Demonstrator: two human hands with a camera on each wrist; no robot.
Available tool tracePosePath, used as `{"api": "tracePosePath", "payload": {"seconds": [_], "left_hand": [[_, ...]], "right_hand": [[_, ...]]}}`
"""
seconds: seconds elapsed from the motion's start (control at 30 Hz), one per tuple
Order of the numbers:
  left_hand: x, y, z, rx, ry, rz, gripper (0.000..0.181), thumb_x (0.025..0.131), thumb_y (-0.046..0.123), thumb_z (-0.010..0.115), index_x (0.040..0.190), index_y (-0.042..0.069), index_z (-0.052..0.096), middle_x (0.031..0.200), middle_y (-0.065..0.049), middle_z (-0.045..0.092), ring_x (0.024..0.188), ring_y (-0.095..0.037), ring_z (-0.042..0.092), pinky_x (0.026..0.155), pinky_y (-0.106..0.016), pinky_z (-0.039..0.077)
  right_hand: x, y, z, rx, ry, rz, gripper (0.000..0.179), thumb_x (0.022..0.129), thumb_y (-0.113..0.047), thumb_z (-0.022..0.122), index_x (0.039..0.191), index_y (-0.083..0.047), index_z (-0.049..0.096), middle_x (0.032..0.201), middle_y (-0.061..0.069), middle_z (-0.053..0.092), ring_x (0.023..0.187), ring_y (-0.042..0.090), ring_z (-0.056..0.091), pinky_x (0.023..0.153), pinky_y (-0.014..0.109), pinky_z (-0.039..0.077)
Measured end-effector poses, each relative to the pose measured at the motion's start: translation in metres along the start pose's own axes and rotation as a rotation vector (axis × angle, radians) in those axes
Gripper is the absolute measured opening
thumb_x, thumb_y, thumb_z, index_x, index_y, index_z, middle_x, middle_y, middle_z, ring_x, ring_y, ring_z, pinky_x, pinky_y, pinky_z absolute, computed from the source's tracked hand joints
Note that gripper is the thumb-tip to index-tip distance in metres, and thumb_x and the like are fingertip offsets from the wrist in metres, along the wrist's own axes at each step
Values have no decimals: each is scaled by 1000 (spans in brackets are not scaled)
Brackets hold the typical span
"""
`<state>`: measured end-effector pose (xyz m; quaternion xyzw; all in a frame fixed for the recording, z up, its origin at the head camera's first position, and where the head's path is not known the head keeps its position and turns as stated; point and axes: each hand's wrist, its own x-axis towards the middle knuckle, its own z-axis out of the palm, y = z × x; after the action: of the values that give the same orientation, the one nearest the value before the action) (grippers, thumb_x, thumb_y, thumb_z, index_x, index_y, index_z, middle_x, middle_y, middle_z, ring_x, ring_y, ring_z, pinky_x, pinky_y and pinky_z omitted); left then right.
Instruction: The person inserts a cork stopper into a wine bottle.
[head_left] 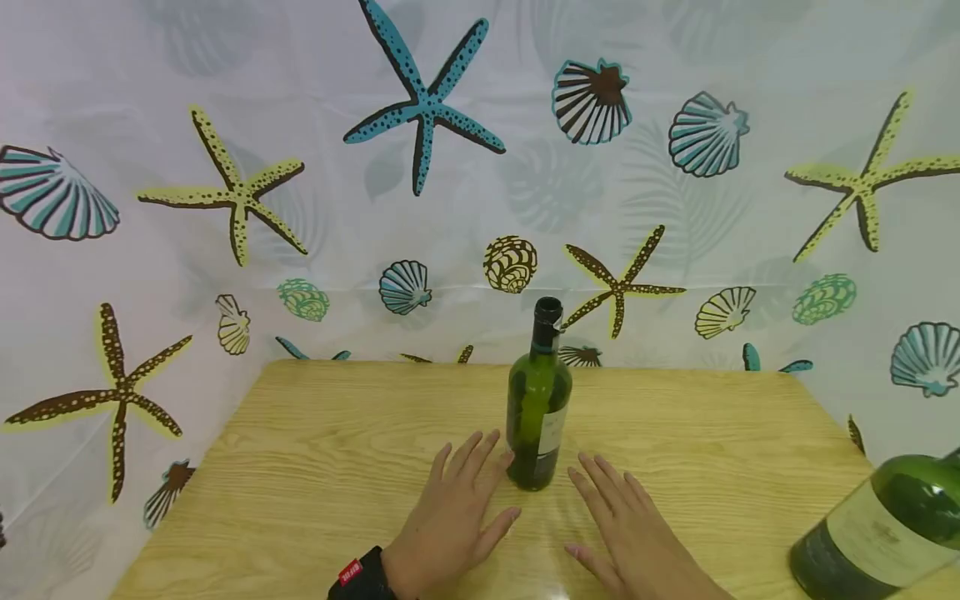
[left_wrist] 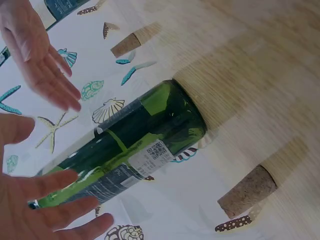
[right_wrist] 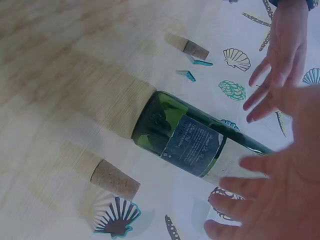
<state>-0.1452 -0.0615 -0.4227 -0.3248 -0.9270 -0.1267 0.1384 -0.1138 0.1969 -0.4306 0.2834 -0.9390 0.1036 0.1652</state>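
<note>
A green wine bottle (head_left: 538,408) with a dark neck and a pale label stands upright on the wooden table. My left hand (head_left: 450,517) is just left of its base, fingers spread and pointing forward, with nothing held. On the other side my right hand (head_left: 630,525) has its fingers extended too, also holding nothing. The left wrist view shows the bottle's dark back label (left_wrist: 107,187) with a white code sticker. Two corks stand on the tabletop, one nearer (right_wrist: 115,179) and one farther (right_wrist: 195,50) in the right wrist view; the head view does not show them.
Another green bottle (head_left: 885,525) with a cream label is at the lower right, cut off by the frame edge. Behind the wooden table (head_left: 337,433) hangs a white cloth (head_left: 322,50) printed with starfish and shells. A dark band (head_left: 363,575) is on my left wrist.
</note>
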Motion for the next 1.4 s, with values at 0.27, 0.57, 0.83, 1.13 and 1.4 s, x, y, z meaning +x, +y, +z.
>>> {"api": "tracePosePath", "payload": {"seconds": [0.27,0.57,0.83,1.13,1.4], "left_hand": [[36,-10,1,-333,378,4,62,95,30,64,146,7,37,152,-14,34,137,-28,37,104,-50,41],[84,-23,-2,-841,299,-88,106,81,28,82,158,24,9,161,3,15,147,-19,18,114,-53,25],[104,-29,3,-1079,108,-117,93,84,20,79,155,29,19,153,3,32,140,-19,32,110,-56,29],[101,-24,7,-1110,73,-125,75,89,18,73,149,26,29,138,-3,44,118,-24,53,94,-47,47],[81,-16,4,-1049,80,-140,75,87,22,76,147,24,31,134,1,49,116,-18,55,96,-48,47]], "right_hand": [[40,4,-16,238,225,107,62,98,-23,61,148,0,32,149,19,38,131,37,42,98,58,41],[99,13,-34,548,320,69,69,99,-15,58,155,-8,18,156,13,27,141,30,30,107,53,35],[131,14,-32,713,234,128,61,102,-29,53,151,-7,25,143,18,42,128,33,47,99,53,43],[135,7,-24,679,260,145,36,103,-28,50,128,-4,45,97,9,53,80,19,55,65,35,49],[122,-5,-18,670,274,104,37,103,-25,51,132,-4,43,103,8,53,82,18,55,66,33,51]]}}
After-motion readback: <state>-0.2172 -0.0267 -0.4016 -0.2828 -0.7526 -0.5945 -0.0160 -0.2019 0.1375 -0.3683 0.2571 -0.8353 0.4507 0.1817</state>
